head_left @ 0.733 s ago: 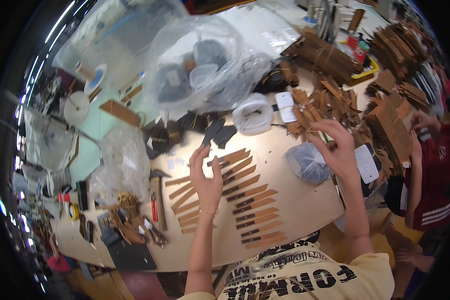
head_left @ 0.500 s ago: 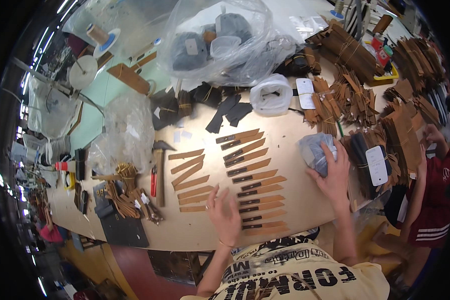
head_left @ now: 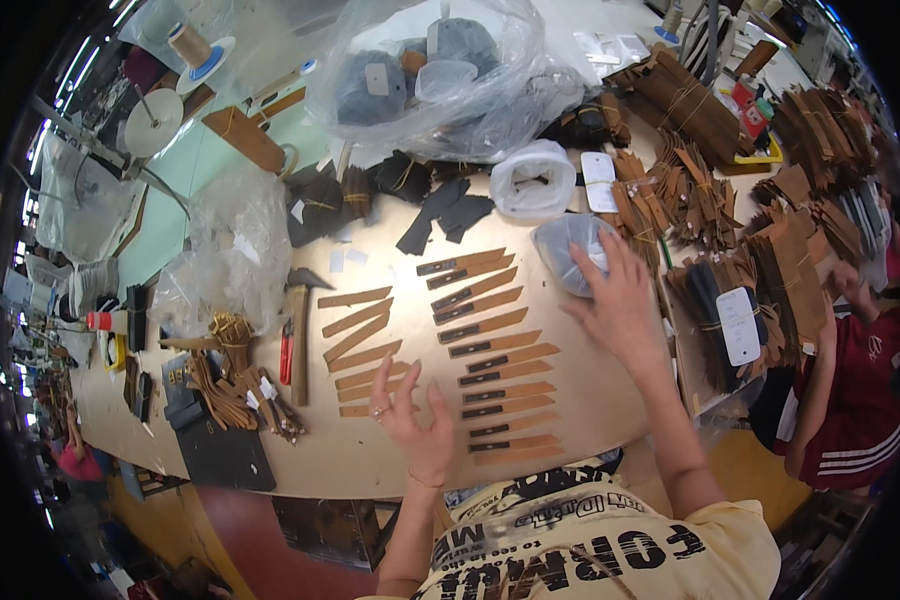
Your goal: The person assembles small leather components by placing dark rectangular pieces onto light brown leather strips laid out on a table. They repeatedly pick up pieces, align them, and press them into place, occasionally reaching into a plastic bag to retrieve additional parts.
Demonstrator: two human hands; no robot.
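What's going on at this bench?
A person's right hand is on a plastic bag with grey-blue contents. The left hand is open, fingers spread, by two columns of strips on the table: plain tan strips on the left, dark-ended tan strips on the right. A hammer lies farther left.

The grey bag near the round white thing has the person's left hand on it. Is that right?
Not quite: the right hand is on the grey bag, not the left hand. The head view shows it. The bag is near the round white thing.
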